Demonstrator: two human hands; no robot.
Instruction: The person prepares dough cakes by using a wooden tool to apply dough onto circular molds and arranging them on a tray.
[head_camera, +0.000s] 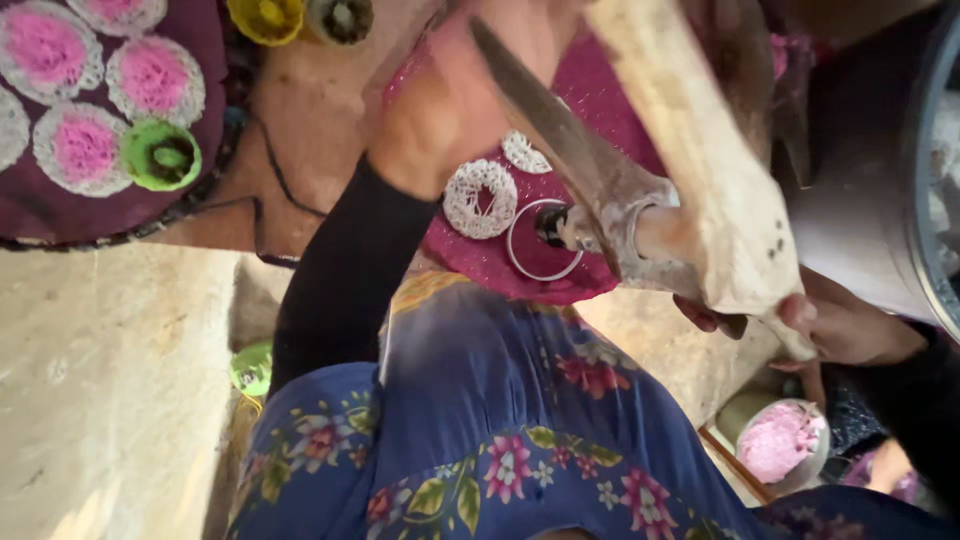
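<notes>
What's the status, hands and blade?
Left hand by the blade, grip unclear. Right hand holds the pale wooden piece near its lower end. Metal ring on magenta cloth below.

A single view is given, taken from a camera worn on the person's head and directed steeply downward over the lap, where a blue flowered garment fills the lower middle. The scene is seen from very near, so that the left hand and the scissors are met close under the lens and partly blurred. The pale floor is taken in at the left edge, and no second view is supplied with which any part could be shared.
</notes>
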